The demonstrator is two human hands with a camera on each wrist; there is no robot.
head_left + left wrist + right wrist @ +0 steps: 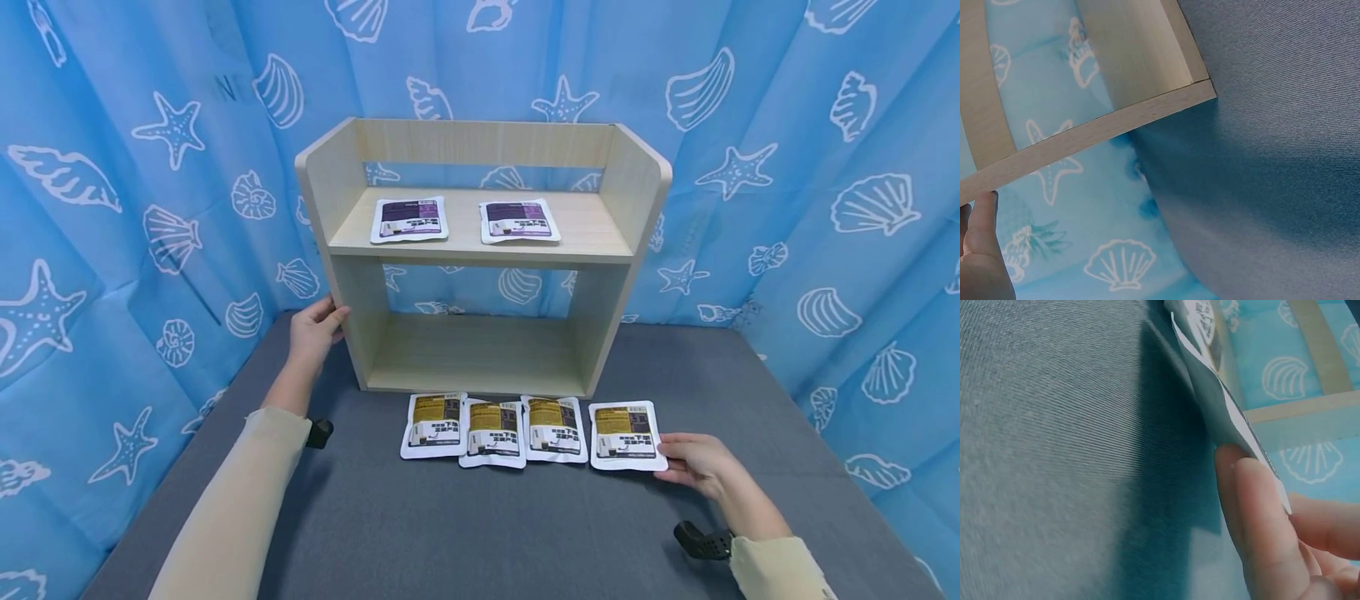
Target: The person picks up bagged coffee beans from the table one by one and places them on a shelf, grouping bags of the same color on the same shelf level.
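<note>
My right hand point(697, 462) pinches the right edge of a white flat packet point(624, 435) with a yellow-and-black label, thumb on one face and fingers on the other. The right wrist view shows this packet point(1219, 403) tilted, its shadow on the cloth beneath. My left hand point(315, 333) rests against the outer left side of a pale wooden two-tier shelf point(480, 260). In the left wrist view, a fingertip point(985, 203) touches the side panel's edge; the other fingers are mostly cut off. Left of the held packet lie three similar packets: left point(435, 425), middle point(492, 433) and right point(555, 428).
Two purple-labelled packets lie on the upper board, one left point(408, 219) and one right point(519, 221). The shelf stands on a dark grey cloth-covered table point(480, 533). Blue curtains point(787, 192) with white seashells and starfish hang behind and at both sides.
</note>
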